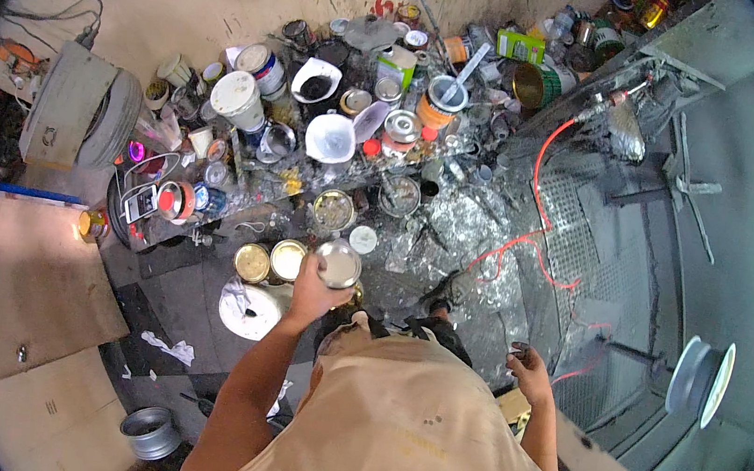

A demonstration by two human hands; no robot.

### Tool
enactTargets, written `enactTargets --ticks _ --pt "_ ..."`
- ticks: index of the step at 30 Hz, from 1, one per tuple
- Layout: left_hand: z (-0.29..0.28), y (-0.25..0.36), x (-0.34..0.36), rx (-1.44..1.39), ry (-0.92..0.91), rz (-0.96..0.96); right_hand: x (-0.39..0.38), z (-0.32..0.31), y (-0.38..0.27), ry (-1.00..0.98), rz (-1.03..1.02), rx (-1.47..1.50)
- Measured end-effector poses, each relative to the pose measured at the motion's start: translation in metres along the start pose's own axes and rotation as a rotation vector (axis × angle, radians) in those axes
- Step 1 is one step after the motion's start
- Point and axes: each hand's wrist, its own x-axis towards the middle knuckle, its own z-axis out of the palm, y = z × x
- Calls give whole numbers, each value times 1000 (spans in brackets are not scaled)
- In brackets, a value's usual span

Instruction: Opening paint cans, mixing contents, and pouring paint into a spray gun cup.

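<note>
- Head view, just left of centre: left hand [315,296] grips a round metal tin [338,265] by its side; keeping it level seems wise.
- Lower right: right hand [529,373] curls around a small dark item [520,349], unidentifiable.

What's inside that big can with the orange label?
A pale flat stick leans out of the can, whose inside looks pale grey-blue. The stick's lower end and the can's bottom are hidden.
</note>
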Motion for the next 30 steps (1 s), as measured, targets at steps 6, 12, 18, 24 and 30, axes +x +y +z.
enactTargets --ticks 6,12,18,24,30 --pt "51 80 -15 225 15 -123 121 -107 -23 -73 -183 -416" --pt "69 136 -8 251 51 -117 243 -127 -96 -139 -445 -453" --pt "83 160 11 179 133 -11 304 -34 -214 -289 -620 -493" --pt "92 146 49 61 32 -77 285 52 -314 -450 -707 -612" --pt "99 154 112 -2 91 -50 309 59 -348 -520 -762 -721"
